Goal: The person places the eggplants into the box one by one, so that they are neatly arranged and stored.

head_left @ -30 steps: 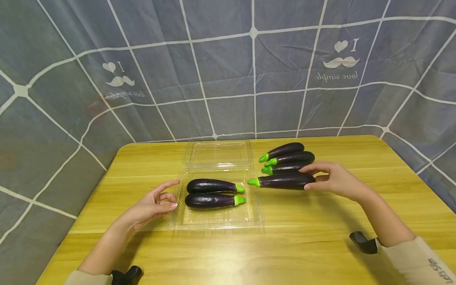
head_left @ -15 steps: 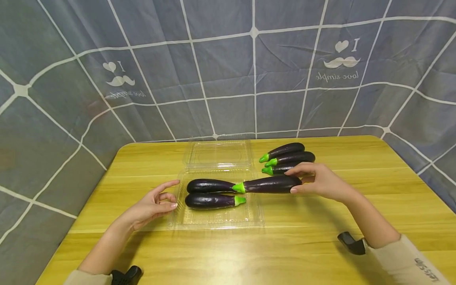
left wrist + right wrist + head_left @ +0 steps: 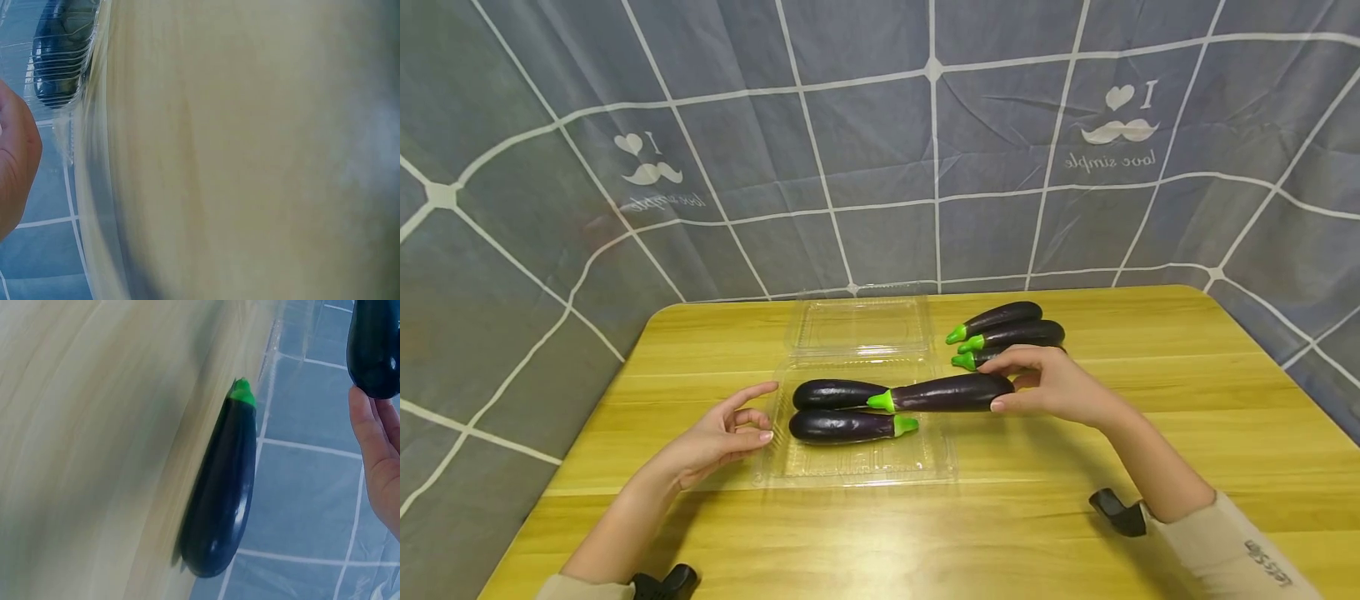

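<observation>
Nearest the viewer, at the lower edge, lie the beige left sleeve [image 3: 583, 588] and right sleeve [image 3: 1232, 550], the latter lettered; a black wrist device [image 3: 666, 582] shows beside the left cuff and a second black device [image 3: 1118, 512] beside the right. Beyond them extends the wood-grain table [image 3: 880, 542], bearing a clear plastic tray [image 3: 853, 469]. The left hand [image 3: 718, 435] is at the tray's left edge, its index finger extended and the other fingers loosely bent, with nothing between index finger and thumb; whether it touches the plastic cannot be told. Within the tray, a nearer eggplant [image 3: 842, 427] and a farther eggplant [image 3: 831, 393] lie side by side, blunt ends to the left. The right hand [image 3: 1052, 387] pinches the blunt end of a held eggplant [image 3: 943, 394] between thumb and fingers. This eggplant is above the tray's right side, green stem pointing left and overlapping the farther eggplant in the head view; contact between the two cannot be determined. Behind the tray, its ribbed lid [image 3: 861, 321] is folded back. To the right, three eggplants [image 3: 1018, 334] lie close together on the table, the nearest partly hidden by the right hand. A grey curtain [image 3: 880, 133] with white grid lines forms the background.
</observation>
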